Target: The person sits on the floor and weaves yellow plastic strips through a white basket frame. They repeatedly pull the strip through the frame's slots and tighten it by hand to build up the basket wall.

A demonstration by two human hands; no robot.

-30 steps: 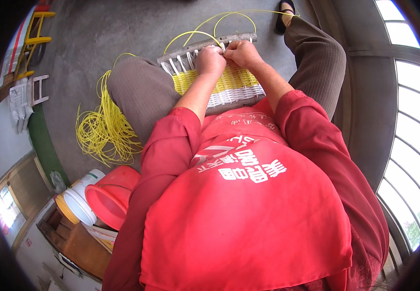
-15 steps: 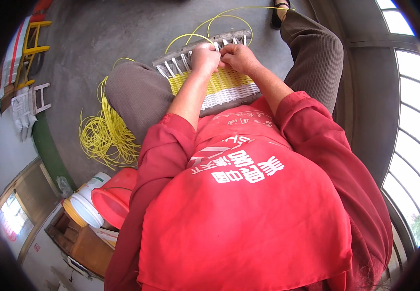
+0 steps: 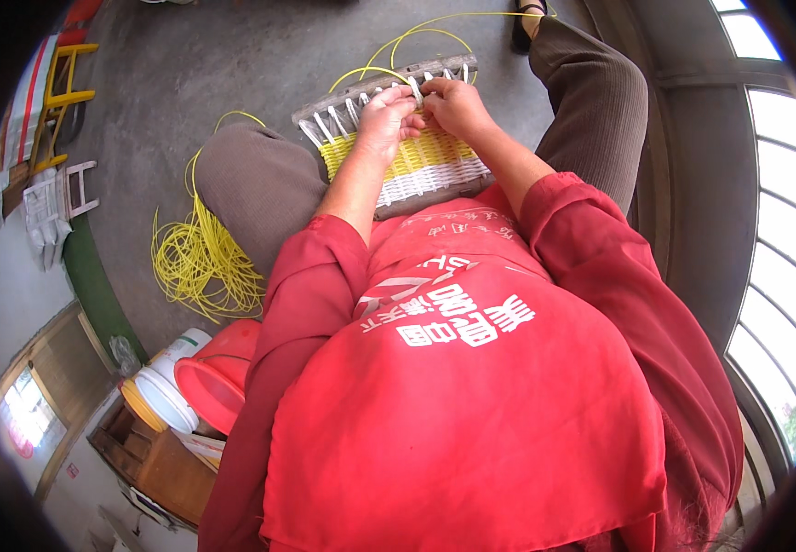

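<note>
One yellow strand [image 3: 370, 68] looks light, springy, best held near the woven panel [image 3: 416, 173]; left hand [image 3: 386, 120] and right hand [image 3: 458, 107] curl inward, pinch unclear.

One woven panel [image 3: 430, 167], one cord heap [image 3: 203, 267] — two knees [image 3: 246, 158], one shoe [image 3: 520, 37].

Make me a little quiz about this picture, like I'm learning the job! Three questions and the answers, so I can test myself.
1. What colours show in the weave?
A) green and black
B) yellow and white
C) blue and orange

2. True or false: the cord pile lies on the floor beside the person's left leg.

3. How many hands are at the weave, and which ones?

Key:
1. B
2. True
3. Two: the left hand and the right hand
</note>
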